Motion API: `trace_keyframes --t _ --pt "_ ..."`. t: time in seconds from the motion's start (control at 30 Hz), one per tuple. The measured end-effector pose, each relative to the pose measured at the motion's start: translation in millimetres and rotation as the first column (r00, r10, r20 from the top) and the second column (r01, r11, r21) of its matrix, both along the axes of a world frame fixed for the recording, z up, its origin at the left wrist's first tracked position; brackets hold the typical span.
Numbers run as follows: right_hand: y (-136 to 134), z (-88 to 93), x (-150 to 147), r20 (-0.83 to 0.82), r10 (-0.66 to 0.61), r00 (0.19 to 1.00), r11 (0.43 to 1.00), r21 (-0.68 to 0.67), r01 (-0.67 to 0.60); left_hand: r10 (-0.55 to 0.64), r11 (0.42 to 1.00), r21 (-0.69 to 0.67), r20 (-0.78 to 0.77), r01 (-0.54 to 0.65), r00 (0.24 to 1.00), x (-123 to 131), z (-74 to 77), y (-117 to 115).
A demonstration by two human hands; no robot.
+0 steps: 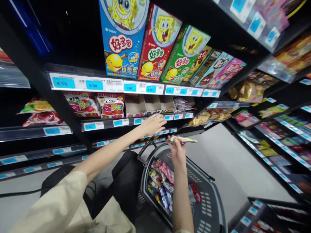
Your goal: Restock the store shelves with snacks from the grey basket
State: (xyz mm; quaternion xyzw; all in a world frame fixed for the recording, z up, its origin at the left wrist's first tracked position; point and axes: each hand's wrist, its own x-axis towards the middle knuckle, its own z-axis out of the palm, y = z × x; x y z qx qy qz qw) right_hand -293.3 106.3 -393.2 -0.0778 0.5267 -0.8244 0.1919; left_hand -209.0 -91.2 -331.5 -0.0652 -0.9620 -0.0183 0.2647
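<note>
Right hand [178,147]: a thin, light-coloured packet [189,140] is gripped between thumb and fingers. The packet is seen almost edge-on, so its printed face cannot be read; one end is enclosed by the fingers, and the other projects past them to the right. It is held clear of the shelving, above the far rim of a grey slotted basket [205,186].

Left hand [153,124]: viewed from the back, with the fingers loosely extended and slightly bent; nothing is seen to be held. It is positioned in front of the price rail of the lower shelf, near the open-topped cartons [134,107]. Whether the rail is touched cannot be told. The packet is located to the right of this hand and a little lower in view; the two are near each other but apart.

Basket: the right forearm is seen to cross over it. Mixed bright wrappers [161,183] are heaped inside at the left, and a red item [195,192] is noted to the right of the forearm.

Shelving: red-and-white pouches [111,106] are stood left of the cartons. On the shelf above, a blue box [123,42], a red box [159,42] and a green box [185,53] are lined up.
</note>
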Motion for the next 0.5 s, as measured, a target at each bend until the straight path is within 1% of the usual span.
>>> trace_keyframes --t 0.03,0.07,0.1,0.17,0.23,0.27,0.33,0.4,0.5 --pt "-4.6 8.4 -10.3 -0.049 -0.023 0.999 1.0 -0.009 0.022 0.11 0.992 -0.056 -0.034 -0.112 0.993 -17.1 2.6 -4.1" --pt "-11.6 17.0 -20.1 -0.108 -0.047 0.993 0.999 -0.02 0.045 0.196 0.972 -0.117 -0.057 -0.202 0.979 -33.1 3.2 -7.5" --pt "-20.9 25.8 -29.3 -0.173 -0.079 0.982 0.997 -0.033 0.074 0.253 0.948 -0.182 -0.062 -0.26 0.966 -47.1 2.1 -10.6" --pt "-46.1 42.3 -46.5 -0.312 -0.164 0.936 0.986 -0.057 0.154 0.308 0.911 -0.276 -0.038 -0.306 0.951 -67.6 -4.2 -16.9" --pt "-76.7 55.8 -62.6 -0.455 -0.243 0.857 0.968 -0.055 0.245 0.302 0.905 -0.311 -0.01 -0.29 0.953 -76.7 -12.1 -23.5" --pt "-92.4 60.9 -70.4 -0.522 -0.258 0.813 0.959 -0.038 0.28 0.285 0.91 -0.315 -0.001 -0.27 0.959 -77.4 -15.3 -26.5" --pt "-122.6 67.6 -86.3 -0.631 -0.232 0.741 0.945 0.033 0.324 0.246 0.918 -0.324 0.006 -0.231 0.969 -74.4 -19.2 -30.8" --pt "-149.7 70.8 -102.4 -0.706 -0.158 0.69 0.917 0.154 0.368 0.227 0.915 -0.344 0.01 -0.209 0.974 -69.7 -19.3 -32.2" --pt "-185.5 74.7 -126.7 -0.789 0.007 0.615 0.833 0.345 0.433 0.236 0.903 -0.372 0.012 -0.215 0.972 -66.1 -16.3 -29.8"
